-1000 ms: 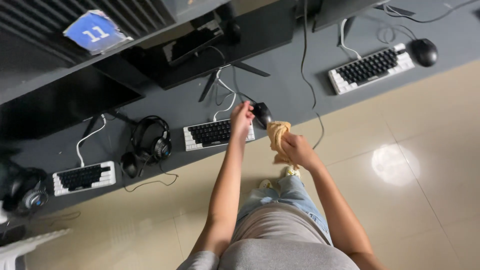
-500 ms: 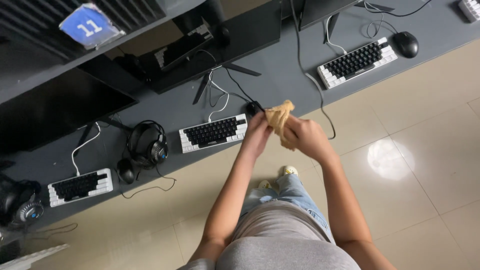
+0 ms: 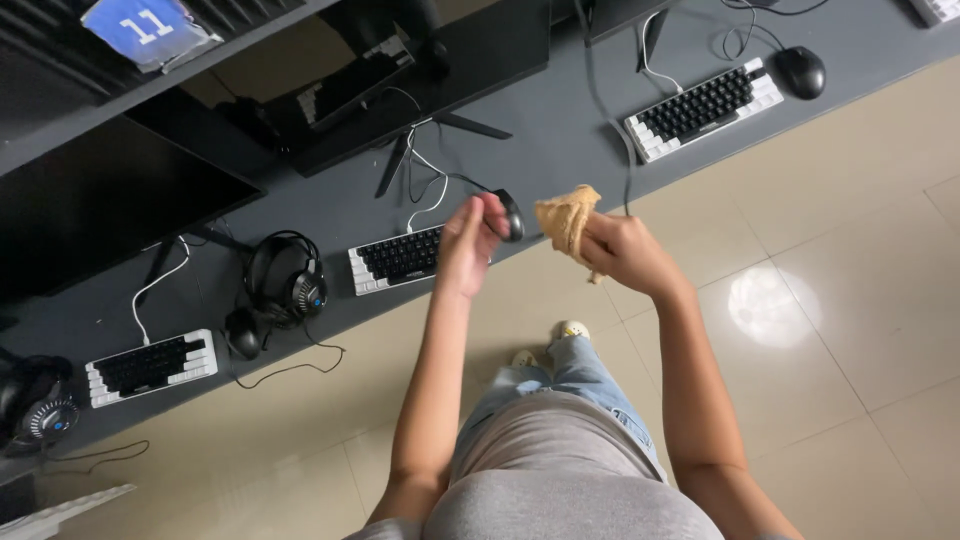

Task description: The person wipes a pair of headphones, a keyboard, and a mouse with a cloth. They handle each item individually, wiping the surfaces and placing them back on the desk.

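Grey tabletop (image 3: 560, 150) carries keyboards and headsets. Left hand (image 3: 470, 245) lifts a black mouse (image 3: 511, 214) clear, fingers pinching it; right hand (image 3: 620, 255) clutches a tan cloth (image 3: 567, 220) beside it, not yet touching, so wiping looks undone.

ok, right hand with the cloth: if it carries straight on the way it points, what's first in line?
Probably the black mouse that the left hand holds up: the right hand points its tan cloth that way, with a small gap. Depth is unclear.

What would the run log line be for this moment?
left hand: holds black mouse above desk | right hand: grips tan cloth | keyboard below
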